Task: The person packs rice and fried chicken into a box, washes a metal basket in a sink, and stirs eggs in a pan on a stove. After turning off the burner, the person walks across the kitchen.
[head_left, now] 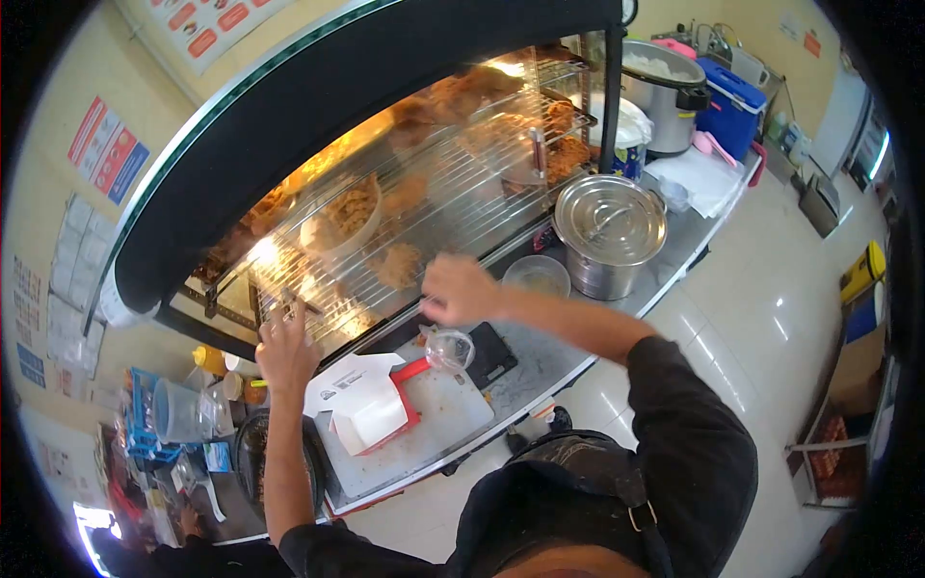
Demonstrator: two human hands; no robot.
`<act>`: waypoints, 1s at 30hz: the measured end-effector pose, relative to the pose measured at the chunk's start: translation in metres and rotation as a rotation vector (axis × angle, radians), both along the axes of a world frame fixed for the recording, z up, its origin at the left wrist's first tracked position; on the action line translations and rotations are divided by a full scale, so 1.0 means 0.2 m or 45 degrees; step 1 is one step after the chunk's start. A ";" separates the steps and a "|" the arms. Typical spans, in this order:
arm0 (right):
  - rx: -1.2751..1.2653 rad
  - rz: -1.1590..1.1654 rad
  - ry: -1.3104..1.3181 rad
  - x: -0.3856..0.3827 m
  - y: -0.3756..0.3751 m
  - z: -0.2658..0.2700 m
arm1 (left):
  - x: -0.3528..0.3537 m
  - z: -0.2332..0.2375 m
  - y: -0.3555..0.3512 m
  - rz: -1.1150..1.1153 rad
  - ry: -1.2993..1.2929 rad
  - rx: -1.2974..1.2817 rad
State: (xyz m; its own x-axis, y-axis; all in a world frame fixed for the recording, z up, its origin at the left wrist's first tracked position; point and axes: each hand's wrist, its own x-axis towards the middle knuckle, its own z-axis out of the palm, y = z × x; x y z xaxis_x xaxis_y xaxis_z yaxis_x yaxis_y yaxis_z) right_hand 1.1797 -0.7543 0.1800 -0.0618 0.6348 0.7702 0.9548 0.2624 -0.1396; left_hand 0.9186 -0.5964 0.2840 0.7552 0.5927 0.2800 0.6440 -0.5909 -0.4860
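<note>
My left hand (287, 353) is raised at the lower left front of a lit glass food warmer (453, 222). Its fingers are curled by a small dark piece, and what they grip is hard to make out. Blurred by motion, my right hand (461, 289) hovers before the warmer's wire rack, its fingers bent and partly smeared. Inside the warmer are a white bowl of fried pieces (349, 217) and a fried piece (397, 266) on the rack. Below my hands, an open white and red takeaway box (371, 414) sits on a white cutting board (453, 424), beside a clear plastic bag (448, 350).
To the right stand a lidded steel pot (609, 236), a clear round container (537, 276), a large rice cooker (660, 96) and a blue cooler (729, 106). A black pan (252, 462) and clear tubs (178, 409) are at the left. Another person's hand (191, 523) shows at lower left.
</note>
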 end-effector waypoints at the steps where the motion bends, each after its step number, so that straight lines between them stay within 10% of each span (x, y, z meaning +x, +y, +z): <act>1: 0.190 -0.041 -0.044 0.16 -0.03 0.10 | -0.03 0.02 0.00 0.044 -0.012 0.000; 9: 0.025 -0.231 -1.280 1.14 -0.41 0.36 | -0.36 -0.08 0.10 0.416 -0.167 0.071; 22: -0.119 -0.257 -1.267 1.96 -0.83 0.32 | 0.18 -0.10 -0.39 0.641 -0.498 0.159; 24: -0.678 -0.296 -0.831 1.77 -0.94 0.40 | 0.46 -0.17 -0.70 0.459 -0.621 0.056; 26: 0.389 0.134 -0.747 1.66 -1.06 0.38 | 0.80 -0.24 -1.05 0.235 -0.725 -0.140; 30: 0.302 0.477 -0.465 1.42 -1.61 0.52 | 1.57 -0.40 -1.73 -0.210 -0.846 -0.648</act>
